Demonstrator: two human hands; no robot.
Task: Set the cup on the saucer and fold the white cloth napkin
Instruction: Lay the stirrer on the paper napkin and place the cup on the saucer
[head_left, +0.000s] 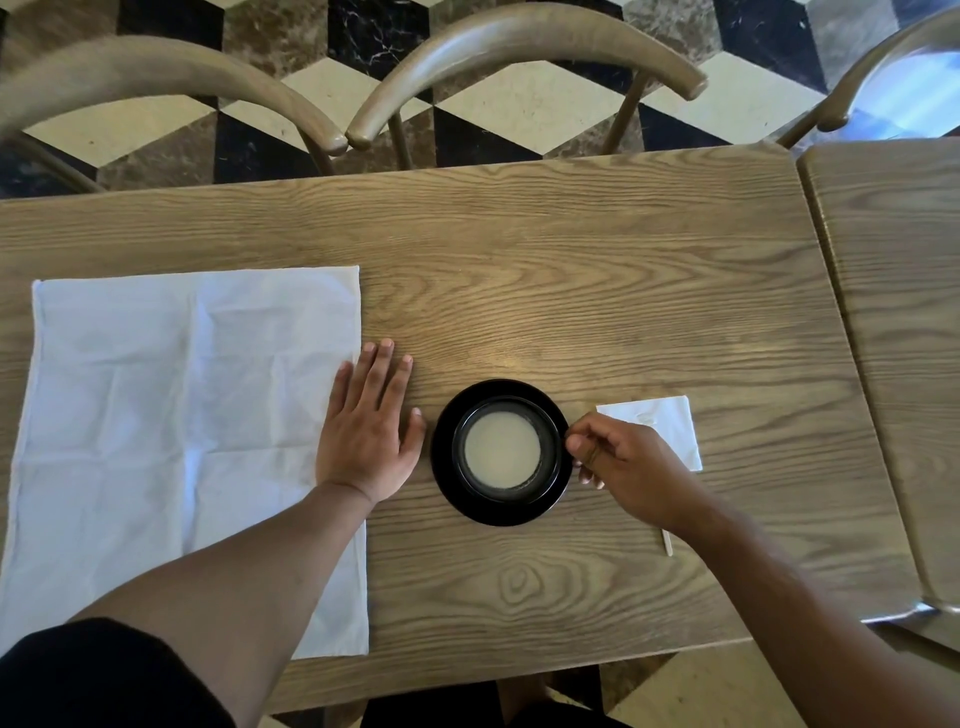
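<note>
Nearest to us, a dark sleeve (98, 675) covers the upper part of our left arm at the bottom left, and both bare forearms reach out over the wooden table (597, 270). Our left hand (366, 431) lies flat, palm down and fingers spread wide, holding nothing — its outer edge rests on the right border of the white cloth napkin (182, 436), while the thumb and forefinger lie on bare wood just beside the saucer. The napkin is spread open and unfolded on the left part of the table, creased in a loose grid, its near right corner close to the table's front edge.

The black cup (506, 451) stands upright on the black saucer (447, 488), roughly centred within its rim, and holds a pale, milky drink. Our right hand (631, 467) is at the cup's right side, thumb and fingertips pinched narrowly where the handle would be — the handle itself is hidden, so we cannot tell for sure that it is gripped.

Behind that hand lies a small white paper napkin (665, 423), partly covered by our knuckles. A thin pale stick (667, 543) shows beside our right wrist. Beyond the far table edge stand curved wooden chair backs (519, 47) over a chequered marble floor (519, 104), and a second table (893, 312) adjoins on the right.
</note>
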